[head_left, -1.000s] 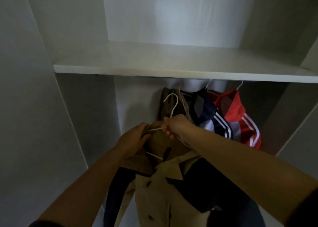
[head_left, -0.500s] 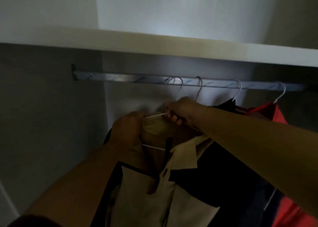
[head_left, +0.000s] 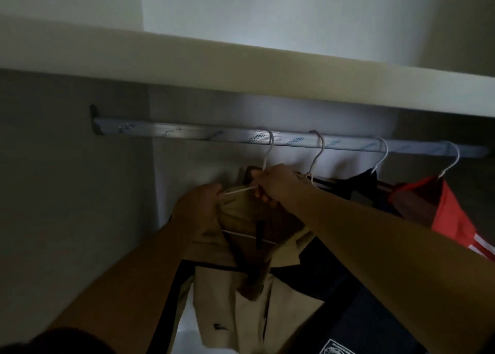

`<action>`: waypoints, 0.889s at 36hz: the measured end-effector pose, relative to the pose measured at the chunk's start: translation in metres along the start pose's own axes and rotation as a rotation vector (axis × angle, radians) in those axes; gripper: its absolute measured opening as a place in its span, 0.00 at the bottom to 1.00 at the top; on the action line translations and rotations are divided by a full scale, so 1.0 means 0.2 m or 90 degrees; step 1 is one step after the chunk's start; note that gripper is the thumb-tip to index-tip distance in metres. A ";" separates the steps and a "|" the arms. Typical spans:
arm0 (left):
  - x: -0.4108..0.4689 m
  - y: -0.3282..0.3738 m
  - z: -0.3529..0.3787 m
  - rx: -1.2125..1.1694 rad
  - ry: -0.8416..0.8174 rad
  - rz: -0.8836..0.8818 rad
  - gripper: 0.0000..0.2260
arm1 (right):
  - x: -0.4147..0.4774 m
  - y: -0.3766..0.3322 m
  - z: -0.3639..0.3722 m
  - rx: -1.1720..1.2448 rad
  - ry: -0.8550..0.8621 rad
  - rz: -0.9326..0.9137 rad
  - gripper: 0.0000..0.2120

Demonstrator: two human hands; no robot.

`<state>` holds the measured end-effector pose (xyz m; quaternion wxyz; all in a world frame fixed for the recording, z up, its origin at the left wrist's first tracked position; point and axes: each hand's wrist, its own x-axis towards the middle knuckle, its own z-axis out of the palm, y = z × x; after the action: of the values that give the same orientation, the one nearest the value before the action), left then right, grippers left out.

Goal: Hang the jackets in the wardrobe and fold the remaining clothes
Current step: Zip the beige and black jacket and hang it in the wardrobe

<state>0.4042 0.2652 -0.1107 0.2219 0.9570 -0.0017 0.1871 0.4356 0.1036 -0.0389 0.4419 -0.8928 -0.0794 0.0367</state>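
A dim wardrobe point(head_left: 67, 192) with pale, smooth walls holds a thick flat shelf point(head_left: 241, 66), and just under it runs a ribbed metal rail point(head_left: 187, 133). The tan jacket point(head_left: 222, 294), soft matte cloth with dark trim, hangs below the rail at the left of the row, beside a dark jacket point(head_left: 356, 182) and a red jacket point(head_left: 439, 206). Its thin white wire hanger point(head_left: 269, 150) curves its hook over the rail. The left hand point(head_left: 198, 209) grips the jacket's shoulder, likely to take the weight. The right hand point(head_left: 276, 182) pinches the hanger's neck, seemingly to seat the hook.
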 end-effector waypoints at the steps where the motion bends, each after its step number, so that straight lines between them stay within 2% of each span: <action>1: -0.01 0.00 0.01 0.004 0.004 0.013 0.14 | 0.00 0.01 0.00 -0.009 0.004 -0.004 0.16; 4: -0.01 0.00 0.03 -0.024 0.011 0.011 0.19 | -0.01 0.03 0.01 -0.166 0.052 -0.072 0.17; 5: -0.02 0.01 0.03 -0.037 0.015 0.006 0.18 | -0.04 0.04 0.03 -0.246 0.083 -0.100 0.17; 8: -0.03 0.01 0.04 -0.073 0.025 0.010 0.10 | -0.21 0.11 0.09 -0.383 0.204 -0.240 0.27; 10: -0.03 0.00 0.04 -0.083 0.024 0.002 0.10 | -0.32 0.17 0.12 -0.480 0.237 -0.357 0.27; 11: -0.03 0.00 0.03 -0.081 0.020 0.003 0.11 | -0.37 0.21 0.13 -0.540 0.213 -0.407 0.24; 13: -0.04 0.00 0.02 -0.069 0.007 0.006 0.12 | -0.42 0.29 0.17 -0.665 0.099 -0.446 0.20; 17: -0.07 0.00 0.01 -0.055 0.012 -0.004 0.14 | -0.42 0.44 0.22 -0.878 -0.140 -0.264 0.28; 19: -0.08 0.00 0.01 -0.041 0.021 -0.008 0.14 | -0.41 0.50 0.26 -0.977 -0.197 -0.203 0.29; 20: -0.08 0.00 0.01 -0.033 0.027 -0.009 0.14 | -0.41 0.51 0.28 -1.023 -0.196 -0.217 0.28; 23: -0.08 0.01 0.01 -0.003 0.038 -0.019 0.15 | -0.45 0.59 0.40 -0.948 -0.142 -0.344 0.18; 24: -0.09 0.01 0.01 0.005 0.039 -0.019 0.14 | -0.47 0.62 0.43 -0.891 -0.120 -0.353 0.14; 26: -0.10 0.00 0.01 0.009 0.042 -0.018 0.14 | -0.51 0.65 0.48 -0.746 -0.090 -0.317 0.15; 29: -0.11 0.00 0.00 0.014 0.033 -0.020 0.14 | -0.50 0.81 0.55 -0.638 -0.127 -0.168 0.21; 31: -0.11 0.01 -0.01 0.010 0.028 -0.019 0.15 | -0.50 0.86 0.56 -0.477 -0.136 -0.068 0.20; 32: -0.12 0.02 -0.01 0.007 0.027 -0.018 0.15 | -0.50 0.88 0.57 -0.380 -0.097 -0.051 0.18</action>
<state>0.3815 0.2608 -0.1151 0.2194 0.9538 0.0178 0.2044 0.3403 0.0706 -0.2487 0.1539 -0.9740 -0.1546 0.0614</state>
